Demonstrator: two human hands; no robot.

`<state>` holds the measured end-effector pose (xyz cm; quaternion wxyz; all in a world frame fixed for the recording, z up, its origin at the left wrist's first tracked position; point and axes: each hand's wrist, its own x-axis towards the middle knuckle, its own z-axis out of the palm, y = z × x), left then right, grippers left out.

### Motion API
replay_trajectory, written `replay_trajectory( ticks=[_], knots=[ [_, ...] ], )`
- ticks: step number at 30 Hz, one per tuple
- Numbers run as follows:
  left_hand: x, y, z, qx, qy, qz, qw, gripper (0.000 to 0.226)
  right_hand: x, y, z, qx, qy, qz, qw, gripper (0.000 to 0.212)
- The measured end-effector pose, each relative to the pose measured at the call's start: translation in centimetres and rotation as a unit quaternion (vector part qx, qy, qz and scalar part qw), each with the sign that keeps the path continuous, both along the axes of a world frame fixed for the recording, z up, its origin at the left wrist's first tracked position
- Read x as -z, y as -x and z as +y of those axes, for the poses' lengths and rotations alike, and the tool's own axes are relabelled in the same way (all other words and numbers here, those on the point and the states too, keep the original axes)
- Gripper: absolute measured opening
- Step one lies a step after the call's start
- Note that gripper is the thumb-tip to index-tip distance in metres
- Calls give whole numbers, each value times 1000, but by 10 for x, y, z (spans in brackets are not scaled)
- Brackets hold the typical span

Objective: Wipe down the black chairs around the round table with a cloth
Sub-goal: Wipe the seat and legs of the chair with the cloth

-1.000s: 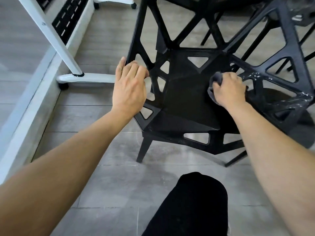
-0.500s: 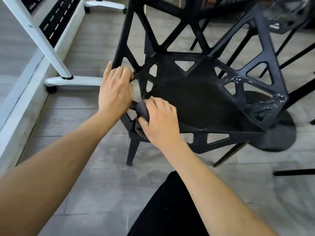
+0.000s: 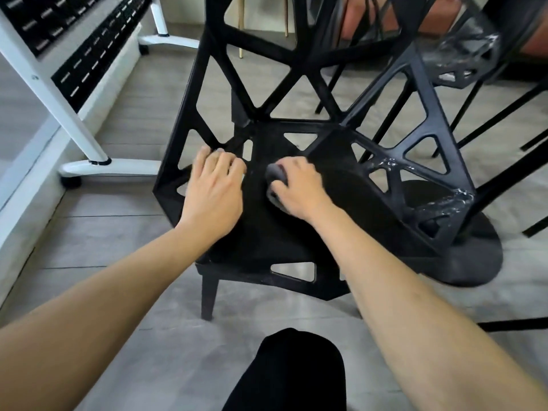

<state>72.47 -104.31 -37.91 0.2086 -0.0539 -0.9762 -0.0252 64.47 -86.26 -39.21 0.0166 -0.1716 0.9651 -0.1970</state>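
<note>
A black chair (image 3: 341, 203) with a lattice of triangular holes stands in front of me on the grey floor. My right hand (image 3: 299, 188) presses a bunched dark grey cloth (image 3: 275, 176) onto the seat, left of its middle. My left hand (image 3: 213, 188) rests on the chair's left side frame, fingers curled over a strut. White smears mark the right arm of the chair (image 3: 444, 200). A second black chair (image 3: 462, 57) shows at the upper right, blurred.
The table's round black base (image 3: 474, 262) lies on the floor right behind the chair. A white desk leg with a castor foot (image 3: 89, 167) stands at the left. Thin black chair legs (image 3: 504, 185) cross the right side. My dark trouser knee (image 3: 290, 375) is at the bottom.
My right hand has slid the cloth from the seat's front left corner back toward the seat's middle. The view has moved closer to the chair. My left hand keeps its hold on the frame.
</note>
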Motion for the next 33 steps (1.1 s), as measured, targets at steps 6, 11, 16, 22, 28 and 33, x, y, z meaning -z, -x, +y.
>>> replay_trajectory(
  ticks=[6,11,16,22,28,33],
  knots=[
    [17,41,43,-11,-99,-143,985,50,8,42,18,-48,-20,63,997,45],
    [27,47,46,-40,-33,-184,982,58,12,115,68,86,-113,155,978,42],
    [28,46,50,-38,-19,-173,984,57,18,132,39,134,-47,125,982,42],
    [29,45,49,-37,-47,-148,987,56,18,120,-55,-155,60,85,982,41],
    [30,44,47,-27,-58,-158,985,59,13,147,-62,-87,10,142,986,33],
    [27,40,49,-30,-61,-157,985,59,11,139,-60,-84,-1,130,988,34]
  ],
)
